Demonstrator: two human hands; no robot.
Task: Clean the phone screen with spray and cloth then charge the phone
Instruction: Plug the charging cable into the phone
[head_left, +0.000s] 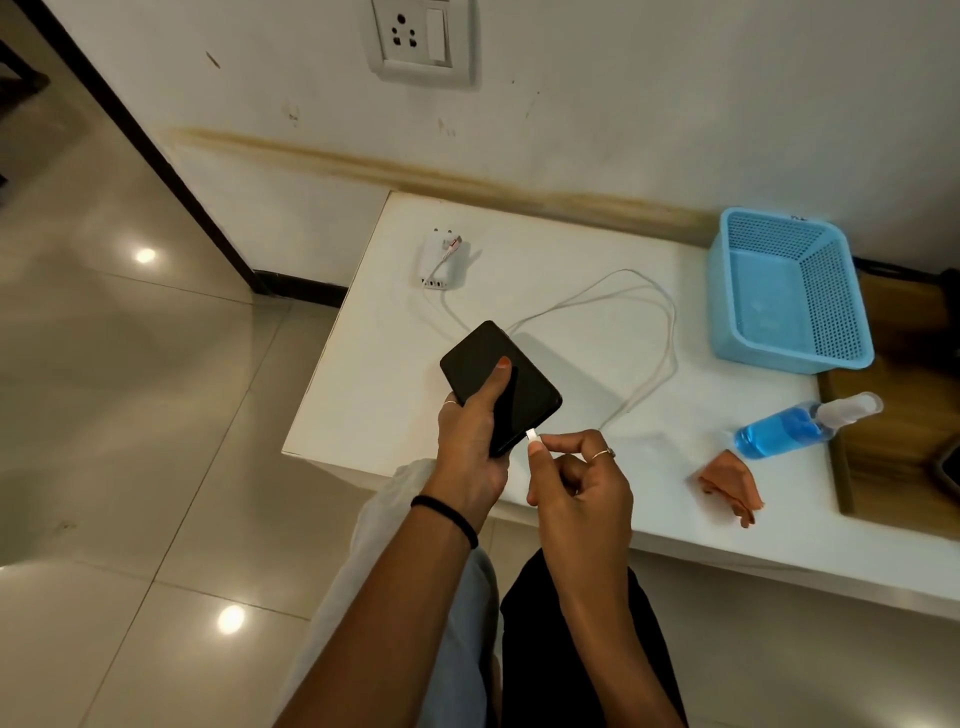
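Observation:
My left hand (470, 447) holds a black phone (483, 364) above the front left part of the white table (374, 374), thumb lying across its dark screen. My right hand (576, 483) pinches the white cable plug (533, 435) right at the phone's bottom edge. The white cable (660, 332) loops over the table back to a white charger adapter (441, 260) lying flat near the wall. A spray bottle of blue liquid (789, 431) lies on its side at the right, with a crumpled orange cloth (727, 483) just in front of it.
A wall socket with a switch (421, 39) is mounted above the table. A light blue mesh basket (789, 291) stands at the table's back right. A wooden surface (893, 447) adjoins the table on the right. Glossy floor tiles lie to the left.

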